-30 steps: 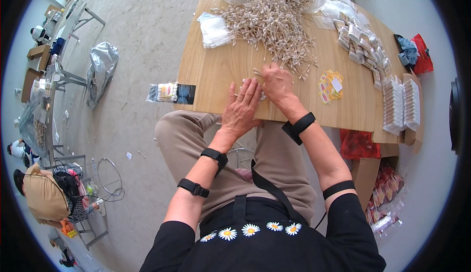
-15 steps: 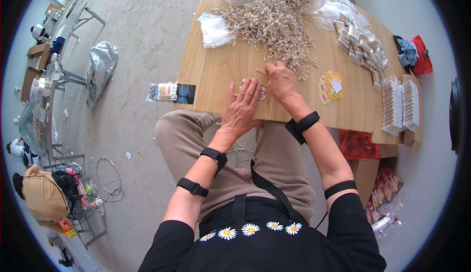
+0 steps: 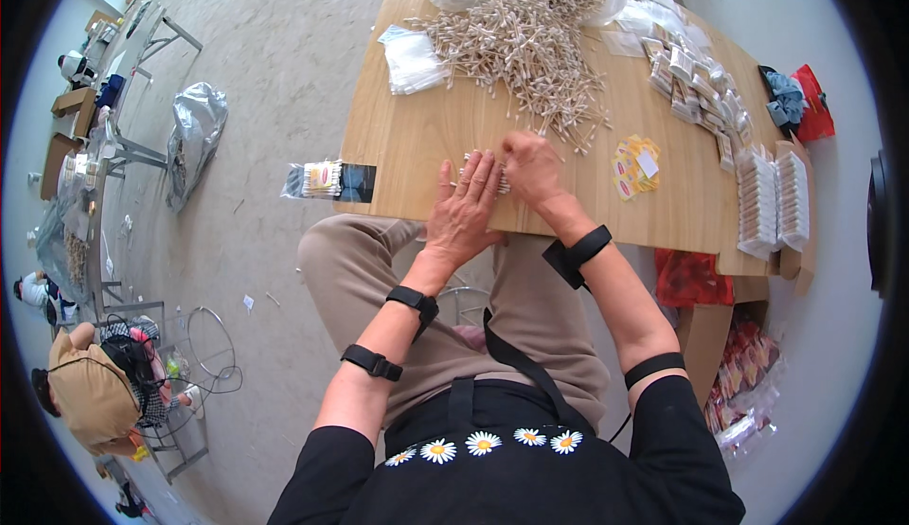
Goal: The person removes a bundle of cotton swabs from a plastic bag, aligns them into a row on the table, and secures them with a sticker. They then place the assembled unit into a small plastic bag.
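Note:
Both my hands rest on a wooden table (image 3: pixel 426 137) near its front edge. My left hand (image 3: pixel 464 208) lies flat with fingers spread over a small row of pale wooden sticks (image 3: pixel 476 160). My right hand (image 3: pixel 532 167) presses down beside it on the same row, fingers curled over the sticks. A large loose heap of the same sticks (image 3: pixel 530 47) spreads across the table just beyond my hands. Black bands sit on both wrists and forearms.
Clear small bags (image 3: pixel 415 61) lie at the table's left. Yellow label cards (image 3: pixel 636 165) lie right of my hands. Filled packets (image 3: pixel 696 89) and stacked bundles (image 3: pixel 772 198) line the right side. A packet (image 3: pixel 331 181) overhangs the left edge. Another person (image 3: pixel 90 392) crouches lower left.
My right hand has shifted slightly up and left over the sticks; the left hand has stayed almost still.

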`<state>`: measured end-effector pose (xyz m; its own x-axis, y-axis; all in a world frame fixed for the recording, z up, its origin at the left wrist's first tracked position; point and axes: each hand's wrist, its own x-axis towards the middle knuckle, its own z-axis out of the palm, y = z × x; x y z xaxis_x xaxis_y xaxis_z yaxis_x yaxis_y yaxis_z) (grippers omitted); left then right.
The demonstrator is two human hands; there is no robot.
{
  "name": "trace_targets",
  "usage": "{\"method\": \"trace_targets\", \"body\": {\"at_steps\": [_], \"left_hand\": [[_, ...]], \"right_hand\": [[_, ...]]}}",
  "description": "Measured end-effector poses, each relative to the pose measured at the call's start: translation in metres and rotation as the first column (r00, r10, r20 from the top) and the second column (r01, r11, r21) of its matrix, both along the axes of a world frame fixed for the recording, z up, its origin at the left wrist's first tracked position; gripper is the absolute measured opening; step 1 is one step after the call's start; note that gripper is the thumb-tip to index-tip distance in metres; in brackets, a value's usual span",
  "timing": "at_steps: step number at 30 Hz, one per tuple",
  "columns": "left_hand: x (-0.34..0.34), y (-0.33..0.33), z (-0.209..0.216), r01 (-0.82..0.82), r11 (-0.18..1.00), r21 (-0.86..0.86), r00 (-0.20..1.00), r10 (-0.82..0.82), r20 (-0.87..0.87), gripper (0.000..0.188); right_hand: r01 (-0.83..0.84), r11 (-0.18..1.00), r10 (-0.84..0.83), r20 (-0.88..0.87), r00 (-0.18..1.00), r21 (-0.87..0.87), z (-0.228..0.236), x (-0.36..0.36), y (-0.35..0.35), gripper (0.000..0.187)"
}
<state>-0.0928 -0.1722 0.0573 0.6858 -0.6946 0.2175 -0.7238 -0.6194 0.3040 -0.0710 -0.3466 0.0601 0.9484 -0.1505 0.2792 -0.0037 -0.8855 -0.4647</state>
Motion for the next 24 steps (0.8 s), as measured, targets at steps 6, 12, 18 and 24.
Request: {"method": "trace_targets", "body": {"at_steps": [6, 12, 18, 24], "left_hand": [[-0.001, 0.001, 0.000, -0.001, 1.000, 0.010, 1.000, 0.001, -0.015, 0.125], [0.000, 0.001, 0.000, -0.001, 1.000, 0.007, 1.000, 0.001, 0.001, 0.126], [0.000, 0.002, 0.000, -0.001, 1.000, 0.008, 1.000, 0.001, 0.002, 0.126], [0.000, 0.001, 0.001, 0.002, 1.000, 0.016, 1.000, -0.002, -0.006, 0.126]], "right_hand": [[0.180, 0.978, -0.185, -0.046, 0.982, -0.104, 0.008, 0.008, -0.001, 0.011], [-0.021, 0.997, 0.018, 0.041, 0.999, 0.075, 0.005, -0.005, -0.023, 0.007], [0.182, 0.983, -0.181, -0.059, 0.982, 0.014, 0.006, -0.018, -0.024, 0.007], [0.199, 0.979, -0.199, 0.009, 0.980, -0.030, 0.007, -0.013, -0.020, 0.011]]}}
